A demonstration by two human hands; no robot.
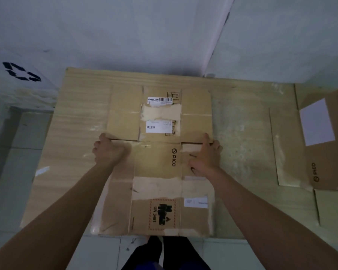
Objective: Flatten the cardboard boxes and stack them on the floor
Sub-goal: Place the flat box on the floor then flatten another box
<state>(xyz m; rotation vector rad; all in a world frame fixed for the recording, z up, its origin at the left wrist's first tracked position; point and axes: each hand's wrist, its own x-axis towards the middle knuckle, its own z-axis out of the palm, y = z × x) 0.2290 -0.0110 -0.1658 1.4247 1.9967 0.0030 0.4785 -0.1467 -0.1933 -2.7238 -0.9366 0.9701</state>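
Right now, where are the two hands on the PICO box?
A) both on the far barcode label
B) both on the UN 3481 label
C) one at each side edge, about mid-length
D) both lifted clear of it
C: the left hand grips the left edge and the right hand rests at the right edge of the flattened PICO box, which lies on a larger cardboard sheet.

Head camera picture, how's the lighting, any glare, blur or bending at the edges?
Head view: dim, bluish light; soft glare on tape along the large cardboard sheet; wide-angle bending bows the wall lines; print on the flattened box reads clearly, while both hands, left hand and right hand, look slightly soft.
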